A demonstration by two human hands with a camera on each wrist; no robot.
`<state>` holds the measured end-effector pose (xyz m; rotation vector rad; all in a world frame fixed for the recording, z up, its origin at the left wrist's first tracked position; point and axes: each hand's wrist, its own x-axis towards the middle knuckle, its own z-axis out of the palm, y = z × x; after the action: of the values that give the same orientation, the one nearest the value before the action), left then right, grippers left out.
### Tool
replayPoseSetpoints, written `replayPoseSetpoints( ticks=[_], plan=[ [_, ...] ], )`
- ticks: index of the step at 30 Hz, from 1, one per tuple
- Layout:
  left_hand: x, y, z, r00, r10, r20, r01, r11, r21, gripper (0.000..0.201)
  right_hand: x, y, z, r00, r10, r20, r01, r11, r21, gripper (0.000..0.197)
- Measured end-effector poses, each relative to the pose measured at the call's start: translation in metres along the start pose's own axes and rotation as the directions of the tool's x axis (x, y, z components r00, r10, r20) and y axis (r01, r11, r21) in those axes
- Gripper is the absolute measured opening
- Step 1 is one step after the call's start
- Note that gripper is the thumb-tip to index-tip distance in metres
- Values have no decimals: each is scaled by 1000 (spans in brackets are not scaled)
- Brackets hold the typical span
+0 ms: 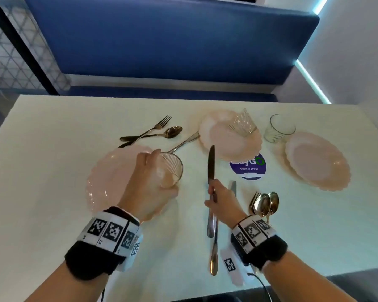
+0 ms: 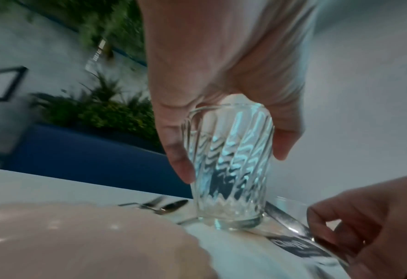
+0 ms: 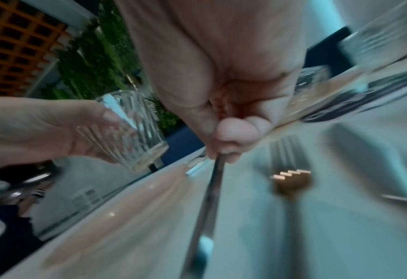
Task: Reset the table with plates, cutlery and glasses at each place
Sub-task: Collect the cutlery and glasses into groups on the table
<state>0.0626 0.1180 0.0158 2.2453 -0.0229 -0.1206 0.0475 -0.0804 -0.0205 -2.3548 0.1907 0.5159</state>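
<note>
On the white table (image 1: 52,149), a fork (image 1: 155,128) and spoon (image 1: 162,134) lie crossed beyond the near pink plate (image 1: 109,179). The left hand (image 1: 148,188) wraps its fingers around a ribbed glass (image 1: 171,168), held above that plate's right edge. The right hand (image 1: 222,201) pinches a knife (image 1: 211,166), blade pointing away, lifted off the table. Further right lie two more pink plates (image 1: 314,160).

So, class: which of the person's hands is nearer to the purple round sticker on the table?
Right. The right hand, pinching a knife, sits just beside the sticker; the left hand, gripping a glass, is farther away.
</note>
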Motion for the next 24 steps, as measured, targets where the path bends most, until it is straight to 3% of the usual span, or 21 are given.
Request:
replayPoseSetpoints(
  ticks=[3,5,9,13,18,21,23,24],
  plan=[
    [-18,4,31,983,123,137,-138,984,109,98,-32,42,-6,993,112,22,-110,989,-101,21],
    [-31,4,49,966,143,213,-171,978,119,102,-45,58,-3,984,173,46,-169,982,-84,22],
    [-47,0,73,943,109,316,-170,970,175,110,-49,68,-1,978,202,43,-199,978,-58,23],
    [-56,-3,79,936,102,338,-188,954,235,111,-46,69,-3,975,194,110,-186,980,-76,24],
    [-62,-5,77,926,75,370,-194,935,296,107,-37,60,-21,959,99,265,-40,975,-220,17],
    [-56,-1,52,879,33,476,-168,955,244,112,-16,42,-43,942,20,336,84,953,-292,10],
    [-41,-2,25,858,12,514,-133,971,199,100,8,20,-57,947,-78,311,190,918,-348,6],
    [-31,-3,9,867,-12,499,-61,990,129,83,21,5,-62,942,-125,311,244,893,-379,6]
  ],
)
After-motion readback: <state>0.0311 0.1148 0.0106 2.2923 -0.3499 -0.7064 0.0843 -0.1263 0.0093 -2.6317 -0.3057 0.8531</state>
